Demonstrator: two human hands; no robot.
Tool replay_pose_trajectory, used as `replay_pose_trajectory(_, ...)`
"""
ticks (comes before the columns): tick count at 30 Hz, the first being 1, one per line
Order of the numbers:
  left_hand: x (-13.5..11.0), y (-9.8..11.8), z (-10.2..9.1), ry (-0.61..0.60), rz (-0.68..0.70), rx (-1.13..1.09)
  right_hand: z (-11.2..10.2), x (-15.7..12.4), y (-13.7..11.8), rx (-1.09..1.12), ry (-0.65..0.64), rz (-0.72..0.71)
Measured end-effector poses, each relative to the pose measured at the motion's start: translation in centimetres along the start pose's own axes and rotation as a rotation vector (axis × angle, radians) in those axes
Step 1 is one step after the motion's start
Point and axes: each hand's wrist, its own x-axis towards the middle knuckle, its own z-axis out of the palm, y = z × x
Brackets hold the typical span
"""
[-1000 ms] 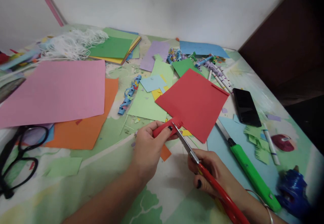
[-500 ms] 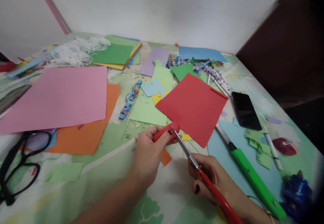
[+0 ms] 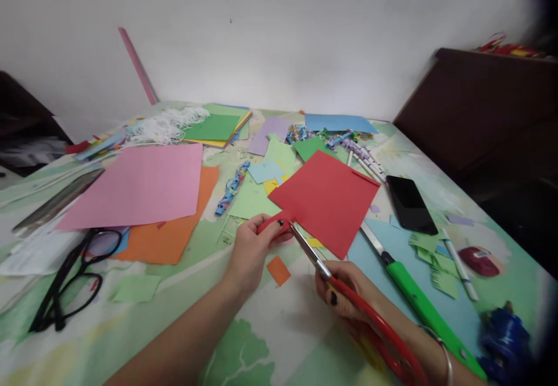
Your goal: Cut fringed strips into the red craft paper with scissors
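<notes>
My left hand (image 3: 248, 255) pinches a small red paper piece (image 3: 274, 222) between thumb and fingers. My right hand (image 3: 344, 293) grips red-handled scissors (image 3: 370, 310), their metal blades pointing up and left. The blade tips meet the right edge of the red piece; whether they are fully closed I cannot tell. Just beyond lies a large red sheet (image 3: 325, 200), set cornerwise on green and light blue papers. An orange scrap (image 3: 279, 271) rests on the tablecloth between my hands.
To the right are a green box cutter (image 3: 427, 316), a black phone (image 3: 410, 204) and fringed green paper scraps (image 3: 440, 261). Left lie black glasses (image 3: 74, 284), a pink sheet (image 3: 139, 188) and an orange sheet (image 3: 174, 240). White string (image 3: 168, 125) heaps at the back.
The camera view has tilted up, showing more wall. My left hand still holds the red piece, and the scissors stay at its right edge.
</notes>
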Motion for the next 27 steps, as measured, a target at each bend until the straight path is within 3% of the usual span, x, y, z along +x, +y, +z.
replay_pose_trajectory(9, -0.2, 0.7, -0.2, -0.095, 0.21, 0.015, -0.4, -0.7, -0.9, -0.194, -0.032, -0.118)
replay_pose_trajectory(15, -1.0, 2.0, -0.2, -0.149, 0.302, 0.008, -0.4, -1.7, -2.1, -0.205, -0.042, -0.209)
replay_pose_trajectory(22, -3.4, 3.0, 1.3, -0.277, 0.336, 0.048, -0.7, -2.7, -4.4, -0.099, 0.172, -0.391)
replay_pose_trajectory(27, -4.5, 2.3, 3.3, -0.403, 0.313, 0.108, -1.9, -2.0, -4.1, 0.019, 0.31, -0.492)
